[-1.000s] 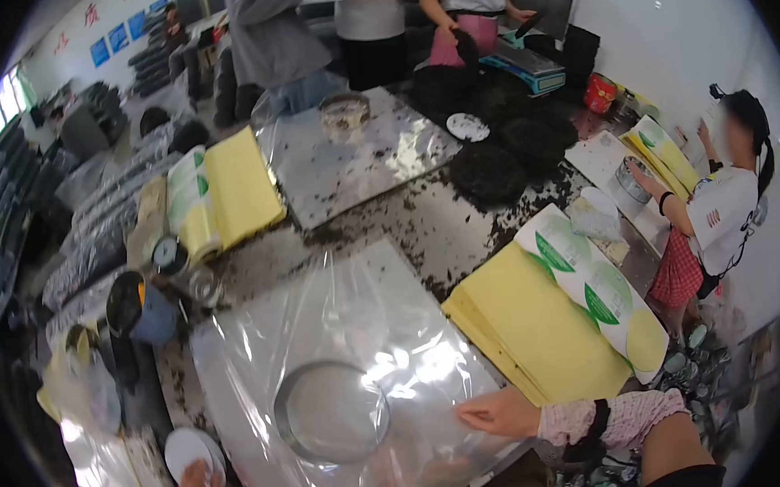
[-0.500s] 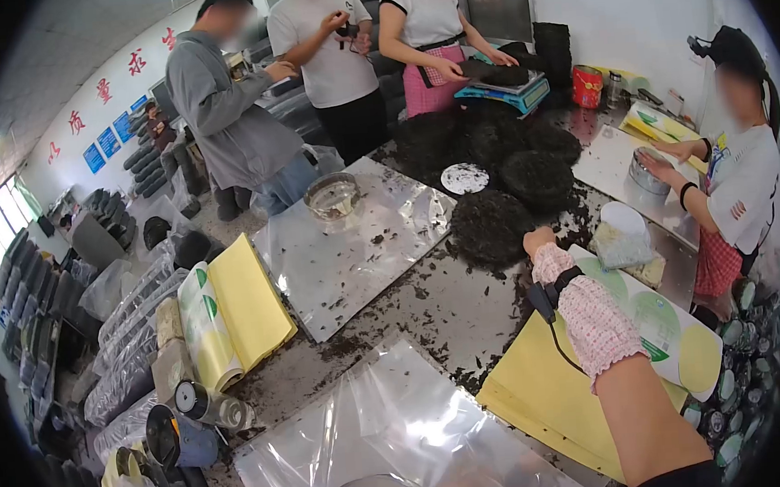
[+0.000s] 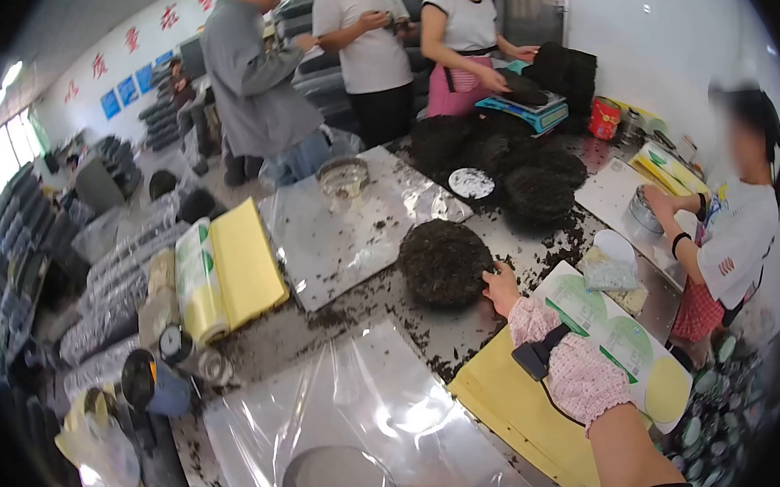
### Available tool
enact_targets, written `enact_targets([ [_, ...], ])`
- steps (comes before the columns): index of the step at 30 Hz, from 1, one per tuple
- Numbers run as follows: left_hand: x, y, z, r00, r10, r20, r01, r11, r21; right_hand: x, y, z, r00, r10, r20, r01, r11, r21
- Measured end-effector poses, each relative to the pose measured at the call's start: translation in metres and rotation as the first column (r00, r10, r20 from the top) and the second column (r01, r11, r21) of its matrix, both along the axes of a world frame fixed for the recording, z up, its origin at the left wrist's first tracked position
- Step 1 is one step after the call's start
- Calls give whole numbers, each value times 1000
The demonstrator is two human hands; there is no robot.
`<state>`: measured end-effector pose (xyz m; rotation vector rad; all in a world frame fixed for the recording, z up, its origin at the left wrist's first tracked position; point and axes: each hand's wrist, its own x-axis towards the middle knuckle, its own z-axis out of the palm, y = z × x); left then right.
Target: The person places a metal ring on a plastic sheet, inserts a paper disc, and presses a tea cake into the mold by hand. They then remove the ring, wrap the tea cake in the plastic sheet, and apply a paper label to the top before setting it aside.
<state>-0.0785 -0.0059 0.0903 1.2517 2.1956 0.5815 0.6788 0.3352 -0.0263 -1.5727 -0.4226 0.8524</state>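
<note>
Where the right hand (image 3: pixel 502 288) is: at the right edge of a dark round cake (image 3: pixel 446 263), about half open, fingers curled onto the rim, holding it.
Dark round cake: between the far board (image 3: pixel 318 244) and the near board (image 3: pixel 266 415); covers the far board's near right corner in view. Probably pressed leaf, texture too soft to be sure. Cannot tell if it touches the tabletop.
Left hand: cannot tell, out of view.
Forearm: runs across the yellow paper stack (image 3: pixel 481 386) and the near edge of the green-printed sheets (image 3: pixel 628 344), hiding parts of both. Black wrist device (image 3: pixel 535 356) over the pink sleeve (image 3: pixel 589 379), cable hanging.
Near board: clear film (image 3: pixel 327 384) over it, creased, glare on top; ring (image 3: pixel 288 482) at its near end, cut by the frame.
Far board: metal ring (image 3: pixel 344 176) and scattered crumbs.
Behind the cake: other dark cakes (image 3: pixel 536 199), crowded together; crumb-specked white disc (image 3: pixel 472 183) beside them.
Beyond those: blue scale (image 3: pixel 539 117), a person's hands at it; red tin (image 3: pixel 605 118) to its right.
Right side: another person's hands on a metal tin (image 3: pixel 645 214).
</note>
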Motion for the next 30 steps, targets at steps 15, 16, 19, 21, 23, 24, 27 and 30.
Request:
enact_targets([
  [15, -3, -1, -13, 991, 58, 117, -67, 995, 74, -97, 59, 67, 215, 361, 907, -520, 829, -207],
  [16, -7, -3, -16, 994, 48, 97, -55, 996, 64, -105, 69, 60, 195, 442, 876, -468, 826, -313],
  [19, -16, -3, -20, 998, 29, 63, -33, 998, 58, -123, 85, 51, 177, 570, 803, -342, 800, -492],
  [21, -7, -3, -16, 996, 36, 79, -42, 997, 66, -125, 90, 39, 142, 561, 816, -296, 810, -506],
  [23, -5, -4, -16, 996, 62, 60, -66, 995, 72, -125, 89, 28, 83, 485, 871, -274, 851, -448],
  [24, -6, -4, -17, 996, 73, 50, -76, 994, 76, -121, 86, 29, 135, 436, 890, -330, 867, -374],
  [27, -6, -7, -20, 995, 88, 43, -92, 991, 94, -105, 58, 76, 341, 444, 828, -456, 849, -268],
  [30, -8, -4, -19, 993, 75, 91, -81, 994, 75, -84, 44, 72, 577, 518, 631, -512, 832, -214],
])
